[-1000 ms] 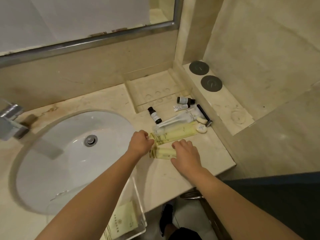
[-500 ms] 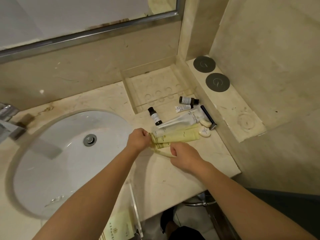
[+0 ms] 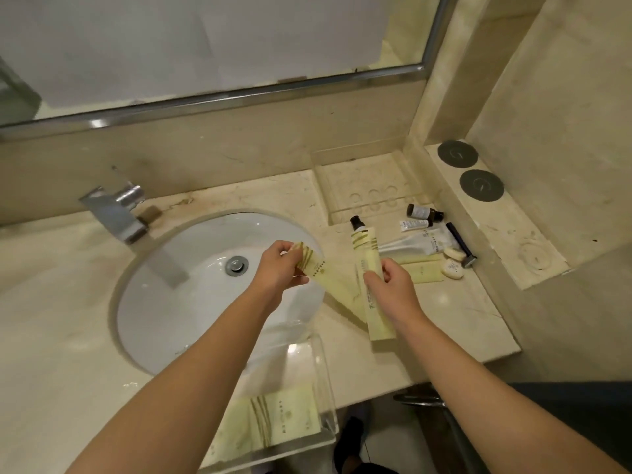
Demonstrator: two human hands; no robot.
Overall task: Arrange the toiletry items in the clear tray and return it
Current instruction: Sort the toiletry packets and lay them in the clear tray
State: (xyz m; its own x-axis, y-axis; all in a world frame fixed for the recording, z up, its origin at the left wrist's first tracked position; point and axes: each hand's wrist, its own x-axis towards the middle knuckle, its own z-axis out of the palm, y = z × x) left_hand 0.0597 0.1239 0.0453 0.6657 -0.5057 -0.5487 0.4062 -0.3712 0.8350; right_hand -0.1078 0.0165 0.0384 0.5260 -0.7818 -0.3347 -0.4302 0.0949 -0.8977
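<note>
My left hand (image 3: pixel 278 268) grips one end of a long pale-yellow packet (image 3: pixel 325 278), held slanting over the sink's right rim. My right hand (image 3: pixel 390 285) holds a second yellow packet (image 3: pixel 371 265) upright above the counter. The clear tray (image 3: pixel 321 371) sits at the counter's front edge, with yellow packets (image 3: pixel 277 422) lying flat inside. Further right lie more yellow packets (image 3: pixel 424 271), a clear-wrapped packet (image 3: pixel 413 242), two round soaps (image 3: pixel 453 261), a razor (image 3: pixel 461 244), a small tube (image 3: pixel 415 225) and two dark bottles (image 3: pixel 424 212).
The white sink (image 3: pixel 191 295) with a metal tap (image 3: pixel 116 213) fills the counter's left half. A recessed stone shelf (image 3: pixel 366 186) lies at the back right. Two round grey discs (image 3: pixel 468 169) sit on a raised ledge. The counter's edge drops off at front right.
Both hands have lifted yellow packets off the pile. The left hand moved left over the sink rim; the right hand turned its packet upright.
</note>
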